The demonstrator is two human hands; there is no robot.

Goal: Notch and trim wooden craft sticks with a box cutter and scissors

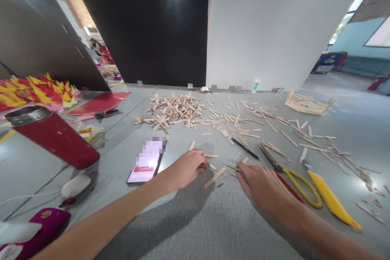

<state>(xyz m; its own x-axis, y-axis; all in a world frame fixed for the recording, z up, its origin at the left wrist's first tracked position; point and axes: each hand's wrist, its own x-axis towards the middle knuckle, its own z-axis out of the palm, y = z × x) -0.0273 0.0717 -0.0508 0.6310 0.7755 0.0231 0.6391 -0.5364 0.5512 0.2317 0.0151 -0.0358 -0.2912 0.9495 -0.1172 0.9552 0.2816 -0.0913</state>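
Note:
My left hand [191, 166] is closed, its curled fingers pinching a wooden craft stick [212, 156] that points right. Another short stick [212, 166] shows just below those fingertips. My right hand [262, 185] rests low over the table with its fingers closed on a thin wooden stick [234, 168], seen edge-on. A flat stick end [245, 160] sticks up behind its fingertips. Between the hands lies a loose craft stick [215, 177] on the grey table, with a small dark scrap [220, 185] beside it.
A heap of craft sticks [173, 109] spreads behind my hands. Right lie a black pen [245, 148], scissors [304, 191] and a yellow cutter [332, 199]; a stick frame [309, 101] stands farther back. Left are a phone [148, 160], red flask [57, 138] and white mouse-like object [76, 185].

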